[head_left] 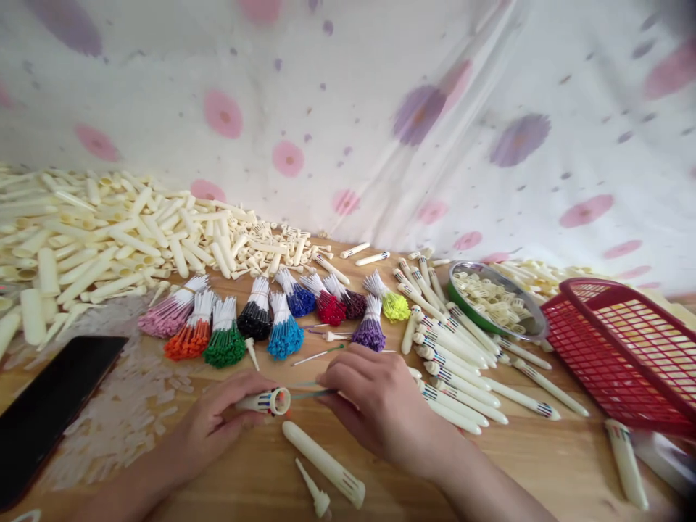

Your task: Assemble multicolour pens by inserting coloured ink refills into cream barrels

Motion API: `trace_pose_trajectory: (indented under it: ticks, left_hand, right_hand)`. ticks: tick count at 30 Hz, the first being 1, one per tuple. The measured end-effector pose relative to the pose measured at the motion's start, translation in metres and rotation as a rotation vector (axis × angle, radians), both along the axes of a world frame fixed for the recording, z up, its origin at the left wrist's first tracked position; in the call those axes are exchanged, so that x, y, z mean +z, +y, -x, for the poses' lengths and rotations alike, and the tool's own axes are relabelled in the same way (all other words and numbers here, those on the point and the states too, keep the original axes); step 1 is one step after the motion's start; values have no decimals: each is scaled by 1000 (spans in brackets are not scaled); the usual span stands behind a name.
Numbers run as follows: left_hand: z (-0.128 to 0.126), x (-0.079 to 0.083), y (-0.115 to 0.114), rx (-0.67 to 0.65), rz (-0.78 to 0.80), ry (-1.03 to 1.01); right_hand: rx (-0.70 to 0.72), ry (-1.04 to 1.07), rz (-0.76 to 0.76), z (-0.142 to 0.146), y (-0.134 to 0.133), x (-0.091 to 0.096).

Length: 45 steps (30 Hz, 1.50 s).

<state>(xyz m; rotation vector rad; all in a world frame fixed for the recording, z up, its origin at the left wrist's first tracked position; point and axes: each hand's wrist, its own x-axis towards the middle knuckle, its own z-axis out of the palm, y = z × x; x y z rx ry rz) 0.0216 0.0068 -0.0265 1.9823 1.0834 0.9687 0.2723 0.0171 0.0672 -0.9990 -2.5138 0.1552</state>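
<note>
My left hand [201,428] is closed around a cream multicolour pen barrel [259,401]. Its open end faces right, and coloured bits show in the slots near that end. To the right of this opening, my right hand [378,409] pinches thin bluish refills [309,394] that point left; I cannot tell how many. Below both hands lie an unfilled slotted barrel [323,464] and a small pointed cream part [312,489]. Behind them stand bundles of pen refills with coloured tips, among them a green bundle [225,341], a light blue one [286,333] and a purple one [370,330].
Cream barrels [109,232] are heaped at the back left. A black phone [54,406] lies beside scattered clear pieces [119,406]. At right are filled pens [457,377], a green-sided bowl [454,290] of small cream parts and a red basket [560,333]. A flowered sheet [348,94] hangs behind.
</note>
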Motion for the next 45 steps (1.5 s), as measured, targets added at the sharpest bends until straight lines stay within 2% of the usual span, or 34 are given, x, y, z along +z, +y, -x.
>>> trace_pose_trajectory:
  ticks: [2,4,5,8,11,16,18,25,34,37,40,42,45]
  left_hand:
    - [0,-3,0,61,-17,-16]
    - [-1,-6,1,156,-37,-47]
    - [-2,-6,1,207,-40,-66]
    - [-4,-7,2,299,-30,-116]
    - [-5,-7,2,292,-19,-118]
    - [-6,-5,2,276,-30,-133]
    - [-7,-4,2,273,-30,-135]
    - [-8,-3,2,283,-17,-134]
    - [-7,-6,2,249,-57,-87]
    - [-7,-5,2,272,-66,-59]
    - [-8,-4,1,275,-68,-44]
    - [-8,-4,1,257,-67,-39]
    - [-6,-4,1,198,-49,-16]
  right_hand:
    - [-213,-28,71,-6,3,-16]
    - [-412,-200,126,-10,6,-36]
    - [-469,-296,155,-11,7,-46]
    - [-503,-367,177,-11,10,-64]
    - [-538,-341,173,-16,14,-61]
    - [-791,-272,247,-38,34,-47]
    - [-838,-291,280,-43,42,-47]
    - [-812,-223,424,-46,55,-55]
    - [-722,234,622,-61,65,-70]
    - [-725,331,610,-57,62,-76]
    - [-715,366,534,-51,53,-76]
    - [-689,366,469,-45,43,-69]
    - [-628,358,419,-38,25,-46]
